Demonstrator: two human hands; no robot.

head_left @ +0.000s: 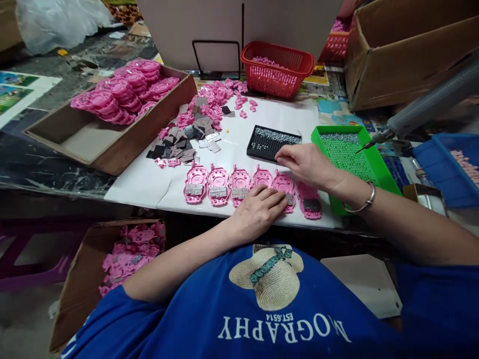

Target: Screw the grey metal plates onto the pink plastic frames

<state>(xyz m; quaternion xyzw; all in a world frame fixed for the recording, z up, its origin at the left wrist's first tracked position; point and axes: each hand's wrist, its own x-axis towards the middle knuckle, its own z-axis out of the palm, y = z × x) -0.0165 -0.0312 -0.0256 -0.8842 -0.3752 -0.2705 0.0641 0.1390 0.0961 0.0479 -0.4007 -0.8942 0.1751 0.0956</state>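
Observation:
A row of several pink plastic casings [218,185] lies along the front of the white work sheet. Grey metal plates [194,190] sit across the lower part of some; the rightmost casing [309,199] carries a dark plate. My left hand [256,212] lies palm down over the casings right of the row's middle, fingers stretched flat and partly hiding them. Above the row, my right hand [309,163] has thumb and fingertips pinched together at the near right corner of a black perforated tray [267,144] of small screws. Whatever is between those fingertips is too small to make out.
A green tray [379,164] of screws stands right, under a hanging electric screwdriver [385,132]. Loose grey plates [179,142] and small pink parts [215,97] are heaped left. Around them stand a red basket [277,75] and a cardboard tray [149,124] of stacked pink casings.

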